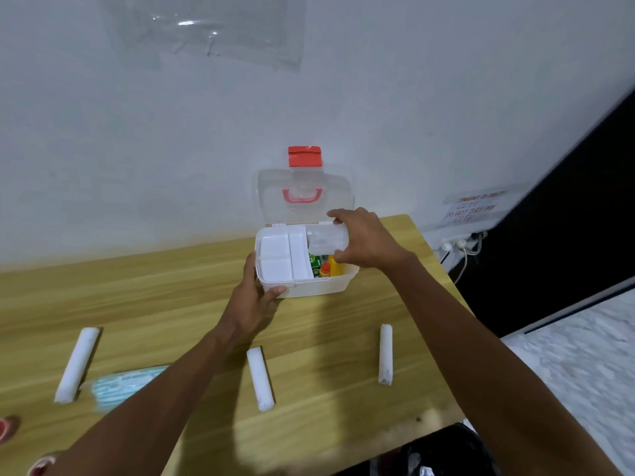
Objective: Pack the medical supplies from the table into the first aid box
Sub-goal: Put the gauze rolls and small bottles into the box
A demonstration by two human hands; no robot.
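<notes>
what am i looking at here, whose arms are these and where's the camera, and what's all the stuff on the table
No machine here: a person works with bare hands, and the one picture comes from a camera worn on their head, looking forward and down. On the wooden table stands a white first aid box, clear lid raised. The left hand grips its front left corner. The right hand holds a small clear container over the box's right side, above green and yellow items inside. Nearer the person lie three white rolls and a light blue face mask, partly behind the left arm.
</notes>
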